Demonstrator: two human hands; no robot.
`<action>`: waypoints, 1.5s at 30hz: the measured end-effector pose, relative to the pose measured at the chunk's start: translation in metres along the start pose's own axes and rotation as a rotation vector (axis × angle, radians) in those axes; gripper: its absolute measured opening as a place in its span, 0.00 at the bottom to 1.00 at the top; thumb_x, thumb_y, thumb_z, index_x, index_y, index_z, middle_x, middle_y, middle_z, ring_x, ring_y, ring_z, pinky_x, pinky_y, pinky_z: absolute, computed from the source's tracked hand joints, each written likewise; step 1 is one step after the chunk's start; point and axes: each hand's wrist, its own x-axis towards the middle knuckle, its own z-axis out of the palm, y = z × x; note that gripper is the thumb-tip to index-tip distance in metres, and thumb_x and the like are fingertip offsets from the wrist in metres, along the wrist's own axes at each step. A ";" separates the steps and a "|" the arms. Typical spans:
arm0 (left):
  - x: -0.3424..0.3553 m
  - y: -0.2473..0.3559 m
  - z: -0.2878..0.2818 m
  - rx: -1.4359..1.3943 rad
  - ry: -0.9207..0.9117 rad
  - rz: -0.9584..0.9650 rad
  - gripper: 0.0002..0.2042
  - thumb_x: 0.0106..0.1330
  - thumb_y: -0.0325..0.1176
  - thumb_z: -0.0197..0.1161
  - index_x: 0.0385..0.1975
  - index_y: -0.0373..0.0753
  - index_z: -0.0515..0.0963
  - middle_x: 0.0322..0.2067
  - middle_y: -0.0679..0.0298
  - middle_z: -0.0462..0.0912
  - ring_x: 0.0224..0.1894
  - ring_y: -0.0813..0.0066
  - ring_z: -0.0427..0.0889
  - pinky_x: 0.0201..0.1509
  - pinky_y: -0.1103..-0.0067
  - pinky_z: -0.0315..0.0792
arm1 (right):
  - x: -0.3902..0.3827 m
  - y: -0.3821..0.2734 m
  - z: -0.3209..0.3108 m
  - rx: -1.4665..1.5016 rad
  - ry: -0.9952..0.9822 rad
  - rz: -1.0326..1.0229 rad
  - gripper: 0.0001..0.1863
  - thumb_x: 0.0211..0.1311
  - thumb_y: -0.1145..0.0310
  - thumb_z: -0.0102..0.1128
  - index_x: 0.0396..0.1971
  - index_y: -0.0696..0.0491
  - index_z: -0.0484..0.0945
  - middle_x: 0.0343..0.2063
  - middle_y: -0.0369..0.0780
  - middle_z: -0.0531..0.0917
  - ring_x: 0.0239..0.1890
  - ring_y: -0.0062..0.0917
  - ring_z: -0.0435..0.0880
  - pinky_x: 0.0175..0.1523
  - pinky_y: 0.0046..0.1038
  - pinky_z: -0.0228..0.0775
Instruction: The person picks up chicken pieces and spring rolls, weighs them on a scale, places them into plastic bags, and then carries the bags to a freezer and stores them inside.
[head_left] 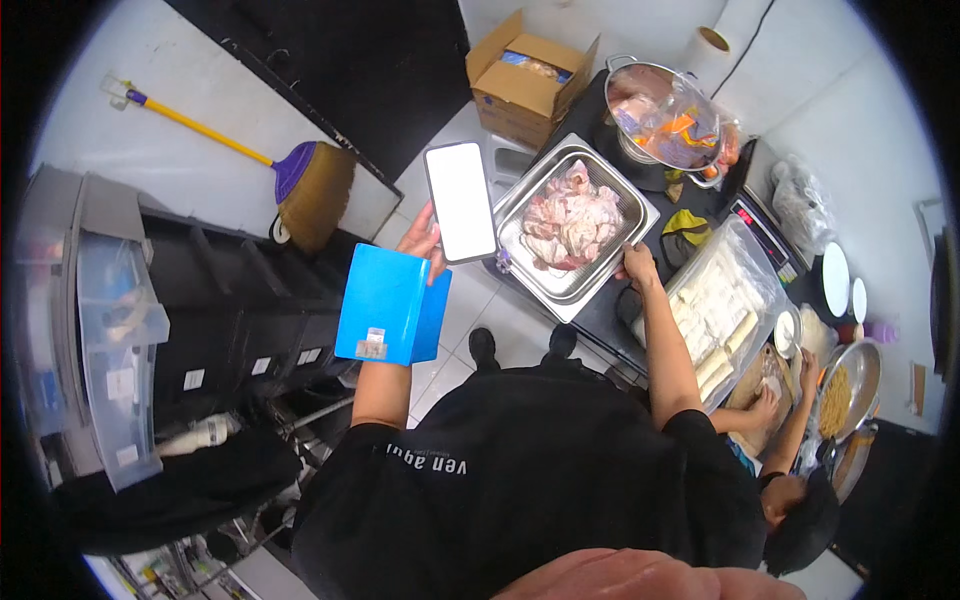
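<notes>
My left hand (418,236) is closed around a smartphone (461,203) with a glowing white screen. A blue folder (385,305), partly opened, rests against the same hand and covers my wrist; how the fingers grip it is hidden. On the dark counter sits a rectangular steel pan (566,300) with raw, pale pink meat (574,218) heaped in it. The fingers of my right hand (637,264) are closed over the pan's right rim. The phone's edge is close to the pan's left side.
Right of the pan lies a plastic-covered tray of pale dough rolls (705,300). Behind stand a large pot with bagged food (665,115), a digital scale (765,235) and a cardboard box (525,85). A co-worker's hands (765,408) work at far right. A broom (312,195) hangs left.
</notes>
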 end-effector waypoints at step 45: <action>0.521 0.020 -0.175 0.763 0.023 -0.154 0.24 0.70 0.54 0.46 0.41 0.40 0.81 0.31 0.53 0.84 0.17 0.73 0.75 0.23 0.73 0.69 | 0.121 -0.273 0.208 1.000 0.161 -0.333 0.21 0.72 0.64 0.44 0.59 0.59 0.65 0.51 0.38 0.77 0.53 0.21 0.75 0.59 0.25 0.65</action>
